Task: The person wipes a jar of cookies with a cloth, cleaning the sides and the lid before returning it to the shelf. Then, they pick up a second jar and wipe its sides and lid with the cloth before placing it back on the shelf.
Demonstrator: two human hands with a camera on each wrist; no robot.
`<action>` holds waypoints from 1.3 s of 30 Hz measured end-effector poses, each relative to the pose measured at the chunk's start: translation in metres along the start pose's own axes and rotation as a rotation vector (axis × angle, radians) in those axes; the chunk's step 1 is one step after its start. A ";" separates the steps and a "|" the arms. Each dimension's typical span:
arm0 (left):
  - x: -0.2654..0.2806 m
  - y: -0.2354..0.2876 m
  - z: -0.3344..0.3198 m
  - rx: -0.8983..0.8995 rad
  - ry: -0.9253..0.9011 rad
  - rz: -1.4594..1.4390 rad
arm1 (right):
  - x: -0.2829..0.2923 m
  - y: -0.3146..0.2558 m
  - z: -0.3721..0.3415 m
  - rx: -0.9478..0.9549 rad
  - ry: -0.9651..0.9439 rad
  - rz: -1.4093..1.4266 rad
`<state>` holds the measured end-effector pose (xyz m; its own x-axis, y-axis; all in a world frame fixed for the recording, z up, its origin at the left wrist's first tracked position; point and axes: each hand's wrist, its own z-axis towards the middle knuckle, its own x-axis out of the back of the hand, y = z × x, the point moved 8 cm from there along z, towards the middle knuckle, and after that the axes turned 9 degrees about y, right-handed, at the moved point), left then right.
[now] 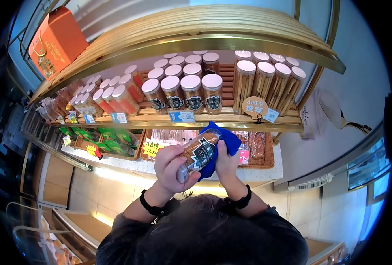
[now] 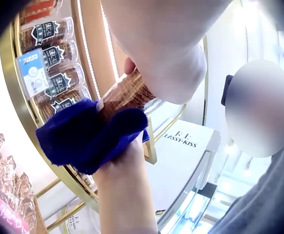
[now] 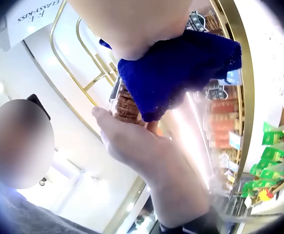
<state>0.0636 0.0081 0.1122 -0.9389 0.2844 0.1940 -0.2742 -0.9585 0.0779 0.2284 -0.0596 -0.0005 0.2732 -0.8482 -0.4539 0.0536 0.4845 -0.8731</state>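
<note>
The left hand (image 1: 167, 167) grips the tilted jar (image 1: 199, 153) in front of the shelf (image 1: 149, 118), and the right hand (image 1: 227, 165) clasps the blue cloth (image 1: 226, 136) against it; wiping looks under way, the jar has yet to be set down, and how much remains I cannot tell

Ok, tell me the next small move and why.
Probably turn the jar slightly with the left hand: the right hand holds the blue cloth against one side, while the side bearing the label lies uncovered.
</note>
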 end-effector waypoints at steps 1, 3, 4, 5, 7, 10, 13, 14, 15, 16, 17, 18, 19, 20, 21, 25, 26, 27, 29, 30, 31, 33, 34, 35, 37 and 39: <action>0.002 -0.001 0.005 -0.005 0.011 0.004 | 0.002 -0.007 0.002 0.088 0.012 -0.110; 0.002 0.001 0.018 -0.032 -0.065 0.002 | 0.007 -0.017 0.005 0.184 0.013 -0.220; 0.001 0.001 0.027 -0.032 -0.100 -0.011 | 0.009 -0.018 0.007 0.190 -0.006 -0.350; 0.002 -0.001 0.033 -0.033 -0.091 -0.005 | 0.010 -0.018 0.008 0.196 -0.023 -0.480; -0.004 -0.005 0.039 -0.004 -0.162 -0.029 | 0.010 -0.020 0.009 0.180 -0.055 -0.440; -0.008 -0.003 0.043 -0.016 -0.198 -0.041 | 0.017 -0.011 0.014 0.074 -0.125 -0.465; -0.016 -0.008 0.049 0.008 -0.250 -0.102 | 0.025 0.005 0.007 -0.251 -0.130 -0.142; -0.022 -0.014 0.051 0.096 -0.296 -0.172 | 0.020 0.012 0.000 -0.426 -0.174 0.113; -0.030 -0.019 0.053 0.188 -0.342 -0.242 | 0.014 0.016 -0.008 -0.600 -0.217 0.369; -0.036 -0.021 0.058 0.215 -0.372 -0.263 | 0.014 0.010 -0.006 -0.483 -0.287 0.315; -0.041 -0.021 0.062 0.215 -0.367 -0.264 | 0.016 0.014 -0.006 -0.481 -0.289 0.310; -0.048 -0.024 0.066 0.259 -0.384 -0.230 | 0.024 0.012 0.000 -0.386 -0.221 0.310; -0.054 -0.026 0.068 0.302 -0.400 -0.196 | 0.032 0.010 0.006 -0.290 -0.155 0.311; -0.062 -0.025 0.067 0.387 -0.522 -0.168 | 0.035 0.011 0.008 -0.288 -0.148 0.326; -0.064 -0.022 0.071 0.387 -0.514 -0.168 | 0.036 0.008 0.010 -0.285 -0.153 0.322; -0.081 -0.018 0.077 0.407 -0.623 -0.158 | 0.030 -0.016 0.021 -0.366 -0.156 0.395; -0.085 -0.012 0.084 0.337 -0.638 -0.148 | 0.024 -0.020 0.021 -0.444 -0.168 0.438; -0.088 -0.006 0.089 0.269 -0.655 -0.136 | 0.021 -0.019 0.019 -0.525 -0.180 0.479; -0.092 0.003 0.102 0.126 -0.629 -0.080 | 0.014 -0.022 0.024 -0.567 -0.285 0.605; -0.093 0.012 0.109 -0.018 -0.606 -0.030 | 0.013 -0.030 0.028 -0.570 -0.197 0.571; -0.094 0.013 0.115 -0.018 -0.604 -0.028 | 0.015 -0.033 0.032 -0.570 -0.108 0.536; -0.089 0.029 0.130 -0.183 -0.538 0.035 | 0.027 -0.029 0.044 -0.520 -0.149 0.531; -0.087 0.027 0.135 -0.137 -0.547 0.058 | 0.033 -0.032 0.047 -0.523 -0.119 0.528; -0.085 0.026 0.138 -0.136 -0.545 0.055 | 0.039 -0.035 0.050 -0.525 -0.090 0.526; -0.082 0.017 0.145 -0.143 -0.531 0.115 | 0.043 -0.042 0.049 -0.524 -0.143 0.584; -0.083 0.004 0.146 -0.130 -0.518 0.125 | 0.051 -0.037 0.049 -0.494 -0.152 0.626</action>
<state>0.1707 -0.0163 0.2393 -0.7496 0.1095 0.6528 -0.2213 -0.9709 -0.0914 0.2879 -0.1104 0.0173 0.2411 -0.3955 -0.8863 -0.5731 0.6789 -0.4589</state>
